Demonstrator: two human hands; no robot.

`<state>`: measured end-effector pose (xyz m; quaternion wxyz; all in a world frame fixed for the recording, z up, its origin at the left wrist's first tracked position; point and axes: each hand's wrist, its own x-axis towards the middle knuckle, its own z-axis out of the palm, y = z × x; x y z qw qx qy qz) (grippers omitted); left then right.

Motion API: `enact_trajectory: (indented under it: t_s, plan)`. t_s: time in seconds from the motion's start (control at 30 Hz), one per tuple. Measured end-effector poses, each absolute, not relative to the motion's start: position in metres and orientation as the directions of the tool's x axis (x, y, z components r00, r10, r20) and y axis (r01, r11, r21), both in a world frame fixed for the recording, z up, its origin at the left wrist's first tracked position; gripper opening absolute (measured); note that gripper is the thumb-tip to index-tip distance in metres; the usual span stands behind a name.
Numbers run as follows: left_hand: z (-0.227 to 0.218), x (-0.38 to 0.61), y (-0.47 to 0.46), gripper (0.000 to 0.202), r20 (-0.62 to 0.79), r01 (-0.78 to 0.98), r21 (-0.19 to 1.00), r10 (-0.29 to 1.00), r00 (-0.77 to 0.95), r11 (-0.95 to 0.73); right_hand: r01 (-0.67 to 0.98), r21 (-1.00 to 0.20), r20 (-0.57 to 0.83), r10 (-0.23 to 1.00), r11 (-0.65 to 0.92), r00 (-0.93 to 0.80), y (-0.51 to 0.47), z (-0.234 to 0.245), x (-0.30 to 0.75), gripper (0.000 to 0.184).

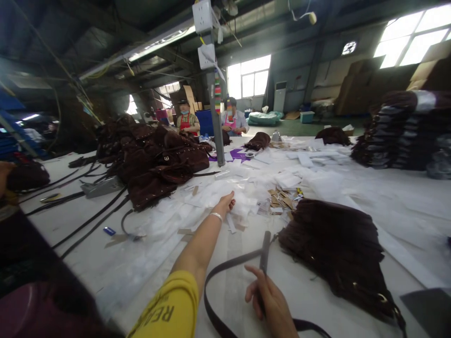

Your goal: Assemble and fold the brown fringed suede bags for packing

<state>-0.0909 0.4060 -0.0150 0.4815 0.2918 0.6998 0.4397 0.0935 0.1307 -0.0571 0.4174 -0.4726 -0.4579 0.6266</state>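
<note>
My left hand point(225, 203) stretches forward over a heap of clear plastic bags point(243, 190). Its fingers curl in at the heap, and whatever lies between them is too faint to make out. Nearer to me, my right hand point(266, 300) curls round a narrow dark bar point(265, 253), its index finger partly apart; the bar's kind is unclear. A dark strap point(211, 286) loops on the table beside this hand and passes behind it. To the right lies a dark brown fringed bag point(331, 239), flap side up, with metal fittings near its lower edge.
Brown bags point(158, 159) are heaped on the left, straps trailing. A metal post point(218, 141) rises from the table point(141, 263). Cardboard scraps point(282, 198) lie mid-table; stacked brown goods point(398, 126) stand right. Two people sit across; another person's arm point(5, 176) shows at left.
</note>
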Motion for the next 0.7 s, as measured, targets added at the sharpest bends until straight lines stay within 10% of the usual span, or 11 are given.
enact_trajectory:
  t_s: [0.47,0.7]
  plan:
    - [0.040,-0.051,0.330,0.023,0.132,0.138,0.986,0.936,-0.325,-0.091,-0.279,-0.948,-0.141,0.987,-0.156,-0.073,0.133,-0.040,0.104,0.063]
    - [0.038,-0.016,0.220,0.036,0.031,-0.111,0.993,0.999,-0.017,-0.032,-0.138,-0.983,0.099,0.985,0.119,0.138,0.139,-0.034,0.120,0.070]
